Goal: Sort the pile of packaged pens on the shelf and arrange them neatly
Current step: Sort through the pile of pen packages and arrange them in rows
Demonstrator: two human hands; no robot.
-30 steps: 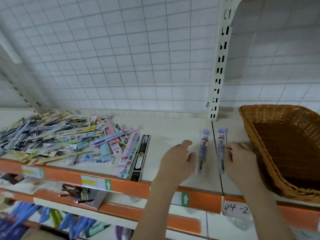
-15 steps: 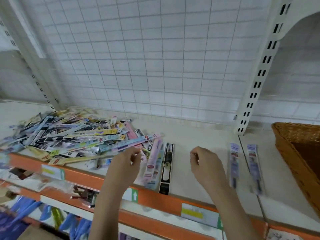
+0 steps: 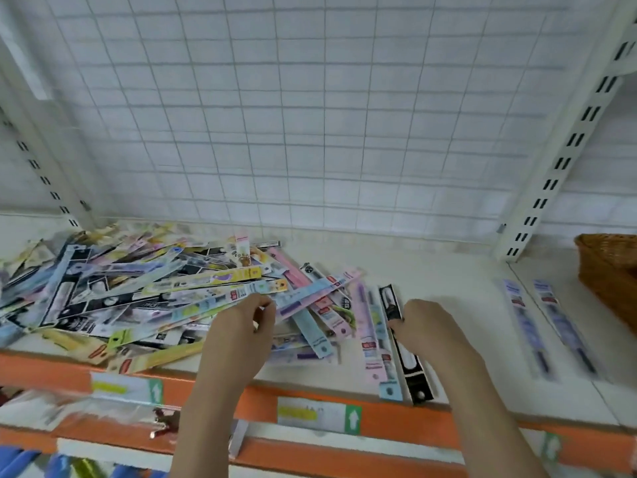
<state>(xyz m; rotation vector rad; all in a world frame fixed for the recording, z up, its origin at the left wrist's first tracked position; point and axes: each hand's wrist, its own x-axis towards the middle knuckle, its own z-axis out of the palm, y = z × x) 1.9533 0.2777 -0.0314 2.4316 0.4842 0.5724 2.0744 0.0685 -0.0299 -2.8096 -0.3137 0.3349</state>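
both hands curled, left hand (image 3: 238,326) at pile (image 3: 144,291), right hand (image 3: 431,329) on black pack (image 3: 396,326)

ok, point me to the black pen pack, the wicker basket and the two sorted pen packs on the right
black pen pack (image 3: 410,367): head view, lower half of the card.
wicker basket (image 3: 606,270): head view, left outer wall.
two sorted pen packs (image 3: 525,326): head view, middle of the left pack.

Multicolour pen packs (image 3: 165,298), orange shelf edge (image 3: 396,417), brown basket (image 3: 610,270).
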